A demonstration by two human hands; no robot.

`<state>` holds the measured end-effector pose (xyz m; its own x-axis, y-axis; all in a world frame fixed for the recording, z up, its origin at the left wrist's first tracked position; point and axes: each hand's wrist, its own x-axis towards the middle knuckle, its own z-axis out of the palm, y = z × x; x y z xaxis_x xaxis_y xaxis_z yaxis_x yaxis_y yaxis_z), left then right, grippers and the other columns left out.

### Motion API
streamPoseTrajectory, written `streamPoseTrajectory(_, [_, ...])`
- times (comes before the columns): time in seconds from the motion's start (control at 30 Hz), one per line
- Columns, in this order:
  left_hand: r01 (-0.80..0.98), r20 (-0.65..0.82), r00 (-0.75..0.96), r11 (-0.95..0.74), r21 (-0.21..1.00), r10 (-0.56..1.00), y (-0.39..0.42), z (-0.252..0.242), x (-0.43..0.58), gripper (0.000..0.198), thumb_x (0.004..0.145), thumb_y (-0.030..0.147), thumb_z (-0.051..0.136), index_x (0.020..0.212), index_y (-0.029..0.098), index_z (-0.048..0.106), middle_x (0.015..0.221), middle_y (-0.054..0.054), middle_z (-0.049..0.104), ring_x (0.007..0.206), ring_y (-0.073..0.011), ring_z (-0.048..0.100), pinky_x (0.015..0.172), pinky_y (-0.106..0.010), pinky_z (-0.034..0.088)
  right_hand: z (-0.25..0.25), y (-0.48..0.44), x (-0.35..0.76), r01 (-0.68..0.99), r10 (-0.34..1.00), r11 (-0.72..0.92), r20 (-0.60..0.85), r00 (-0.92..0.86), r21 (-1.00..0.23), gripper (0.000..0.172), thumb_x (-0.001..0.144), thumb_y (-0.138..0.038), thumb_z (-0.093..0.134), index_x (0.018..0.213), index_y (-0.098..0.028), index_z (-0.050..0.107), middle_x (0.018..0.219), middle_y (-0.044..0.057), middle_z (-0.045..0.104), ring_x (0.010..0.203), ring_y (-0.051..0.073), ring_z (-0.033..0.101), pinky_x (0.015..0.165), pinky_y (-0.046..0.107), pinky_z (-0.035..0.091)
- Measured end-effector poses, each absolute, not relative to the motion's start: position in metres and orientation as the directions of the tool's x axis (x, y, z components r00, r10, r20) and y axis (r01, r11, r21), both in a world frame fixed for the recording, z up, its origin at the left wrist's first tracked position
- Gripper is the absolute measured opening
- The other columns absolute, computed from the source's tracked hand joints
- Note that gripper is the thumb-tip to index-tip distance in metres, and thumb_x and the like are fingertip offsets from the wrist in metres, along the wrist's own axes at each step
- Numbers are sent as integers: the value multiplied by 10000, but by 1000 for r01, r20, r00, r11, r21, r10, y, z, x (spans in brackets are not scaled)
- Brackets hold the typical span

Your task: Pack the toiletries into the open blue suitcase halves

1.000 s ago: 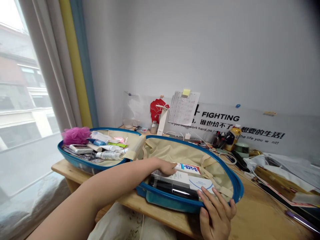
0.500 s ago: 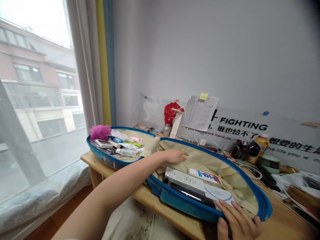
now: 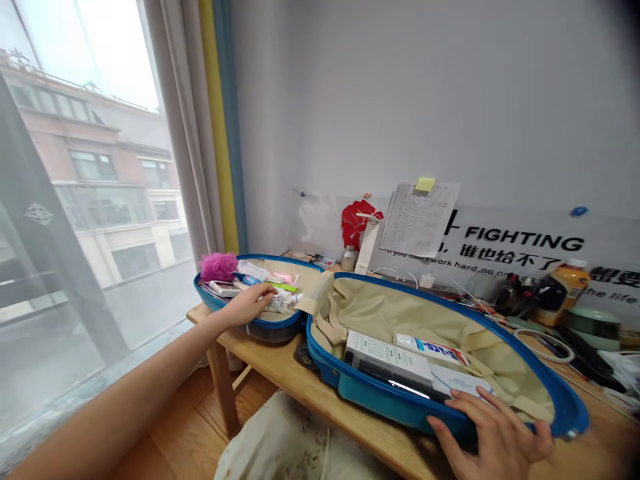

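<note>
A blue suitcase [image 3: 370, 393] with a beige lining lies spread open in two halves on a wooden table. My left hand [image 3: 250, 304] is over the left half, fingers stretched down onto the toiletries and nothing visibly gripped; the fingertips partly cover white tubes [image 3: 283, 303]. Close by are a pink bath puff [image 3: 219, 267] and a green packet [image 3: 287, 288]. My right hand [image 3: 493, 427] rests with spread fingers on the right half's front rim. Inside that half lie a toothpaste box [image 3: 433, 350], a grey-white box [image 3: 387, 351], a white box [image 3: 460, 380] and a long black item [image 3: 395, 379].
Behind the suitcase stand a white desk lamp [image 3: 369, 245] and a small jar [image 3: 349, 257]. Cables, an orange-labelled bottle [image 3: 563, 290] and a green round container [image 3: 593, 327] crowd the right back. A curtained window is at the left.
My left hand has moved left from the right half's lining to the toiletries in the left half. My right hand stays at the front rim. The view has shifted left.
</note>
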<state>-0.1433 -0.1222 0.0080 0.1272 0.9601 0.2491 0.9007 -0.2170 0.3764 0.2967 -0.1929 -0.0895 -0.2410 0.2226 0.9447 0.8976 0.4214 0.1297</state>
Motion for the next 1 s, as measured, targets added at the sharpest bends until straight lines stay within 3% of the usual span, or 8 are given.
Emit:
streamPoseTrajectory(0.23, [932,129,86,-125,341,988,-110,5,-169,472,797,429,438,1174,175,566,1256,-93,612,1170,-264,552,1030,-370,392,-72,-178,272,868,270,480,921,-283,126,287,890,-502,428,905,-240,544,845,56,666,942,264,581,1030,510,202])
streamPoseTrajectory(0.43, [952,32,129,-133,276,991,-108,13,-179,565,731,477,559,1217,188,562,1273,-96,604,1186,-278,543,1026,-354,395,-62,-157,285,766,235,567,831,-504,304,304,866,-472,450,1045,-257,567,935,27,694,931,214,604,1013,413,245])
streamPoseTrajectory(0.6, [961,-18,161,-153,230,987,-99,16,-181,545,661,403,625,1166,205,581,1240,-90,625,1144,-278,568,996,-351,415,-65,-142,302,714,181,578,791,-584,396,379,869,-446,449,1189,-260,532,1006,37,688,980,195,605,1001,356,289])
streamPoseTrajectory(0.73, [966,12,170,-169,193,985,-97,18,-181,498,675,440,607,1103,187,583,1184,-112,639,1116,-288,574,986,-359,415,-66,-143,310,729,212,590,804,-556,348,375,892,-397,419,1218,-246,525,1045,47,681,1053,202,582,1033,376,277])
streamPoseTrajectory(0.87, [967,128,169,-190,169,977,-100,32,-174,594,790,527,452,1231,130,469,1257,-165,554,1164,-286,533,1014,-373,385,-66,-142,319,792,292,566,842,-453,230,338,891,-371,407,1179,-258,543,1070,37,677,1100,211,572,1054,404,265])
streamPoseTrajectory(1.0, [952,211,242,-274,138,947,-100,57,-141,606,855,558,364,1307,156,387,1327,-141,493,1221,-278,479,1036,-382,364,-67,-139,324,818,333,547,850,-407,177,345,895,-377,396,1185,-262,543,1149,47,654,1163,223,541,1054,417,270])
